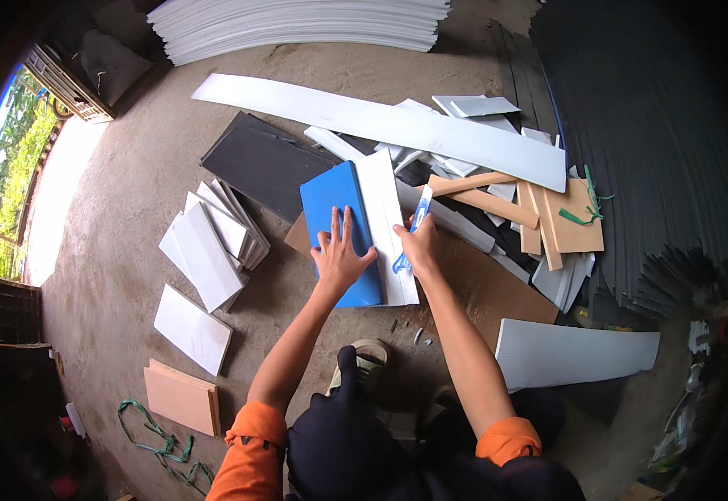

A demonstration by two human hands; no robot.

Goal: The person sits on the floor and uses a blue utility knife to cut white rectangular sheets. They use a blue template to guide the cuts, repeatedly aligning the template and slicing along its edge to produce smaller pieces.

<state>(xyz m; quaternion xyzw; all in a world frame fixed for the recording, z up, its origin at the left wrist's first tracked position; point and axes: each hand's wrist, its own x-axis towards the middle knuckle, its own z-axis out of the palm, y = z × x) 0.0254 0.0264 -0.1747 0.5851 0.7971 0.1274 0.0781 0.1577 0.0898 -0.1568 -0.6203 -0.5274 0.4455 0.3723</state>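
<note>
With fingers spread, my left hand [341,260] lies flat on a blue rectangular board [327,194]. The board rests on a white sheet [375,188], which shows along its right side. My right hand [418,245] is closed around a blue-and-white utility knife [423,207] over the sheet's right part. A thin dark line runs along the white sheet near its right edge. Whether the blade touches the sheet I cannot tell. Underneath lies a brown board [497,305], partly covered.
Left of my hands lie white pieces [201,259], tan pieces [182,397] and green string [159,438]. Black sheets [268,163] and a long white strip [381,121] lie beyond. Tan strips [497,206] and offcuts pile up at right, beside a tall black stack [639,150].
</note>
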